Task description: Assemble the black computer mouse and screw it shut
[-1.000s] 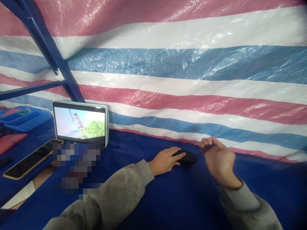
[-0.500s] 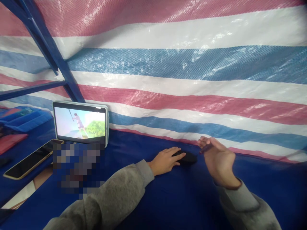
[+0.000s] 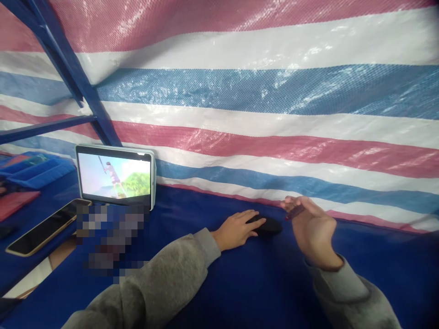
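Note:
My left hand (image 3: 236,229) rests palm down on the dark blue surface, its fingers spread and touching the left side of a flat black object (image 3: 269,225). To the right of that object, my right hand (image 3: 313,228) is raised with its fingers curled. Between its fingers and thumb sits a small dark red item (image 3: 295,212), too small to name. Both arms wear grey sleeves. A tablet (image 3: 116,176) stands upright at the left, showing a cartoon figure with a bat and green foliage.
A phone (image 3: 48,227) lies left of the tablet. Behind it are a blue tray (image 3: 41,171) and a red item (image 3: 17,204). A pixelated patch covers things before the tablet. Striped sheeting (image 3: 257,91) hangs behind, with blue metal bars (image 3: 65,64) at the left.
The fingers of my right hand have shifted very slightly, and a little more of the dark red item shows. My left hand has stayed in place.

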The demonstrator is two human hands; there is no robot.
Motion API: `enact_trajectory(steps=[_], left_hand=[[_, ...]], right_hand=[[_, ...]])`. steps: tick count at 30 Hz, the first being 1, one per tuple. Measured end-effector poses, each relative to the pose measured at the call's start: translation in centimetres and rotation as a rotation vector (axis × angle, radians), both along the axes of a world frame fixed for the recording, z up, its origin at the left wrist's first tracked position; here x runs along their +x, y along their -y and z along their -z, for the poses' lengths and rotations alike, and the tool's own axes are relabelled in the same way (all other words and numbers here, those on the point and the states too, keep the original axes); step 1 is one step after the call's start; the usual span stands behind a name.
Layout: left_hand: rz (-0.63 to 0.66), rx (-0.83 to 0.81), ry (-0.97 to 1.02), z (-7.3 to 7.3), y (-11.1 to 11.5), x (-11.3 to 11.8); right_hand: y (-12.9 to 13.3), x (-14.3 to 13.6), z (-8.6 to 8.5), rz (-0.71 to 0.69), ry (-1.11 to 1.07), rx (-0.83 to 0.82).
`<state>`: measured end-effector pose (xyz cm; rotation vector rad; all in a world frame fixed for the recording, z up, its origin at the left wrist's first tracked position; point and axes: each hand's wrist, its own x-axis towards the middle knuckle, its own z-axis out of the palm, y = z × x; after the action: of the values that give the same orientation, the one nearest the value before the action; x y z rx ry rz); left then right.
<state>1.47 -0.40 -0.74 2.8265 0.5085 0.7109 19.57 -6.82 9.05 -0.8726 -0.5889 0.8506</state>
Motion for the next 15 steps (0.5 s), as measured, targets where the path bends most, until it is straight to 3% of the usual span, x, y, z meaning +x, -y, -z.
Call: enact_trajectory(steps=[15], left_hand=[[-0.003, 0.019, -0.013, 0.11, -0.01, 0.13]], right_hand=[[-0.16, -0.47, -0.23, 0.031, 0.101, -0.059]])
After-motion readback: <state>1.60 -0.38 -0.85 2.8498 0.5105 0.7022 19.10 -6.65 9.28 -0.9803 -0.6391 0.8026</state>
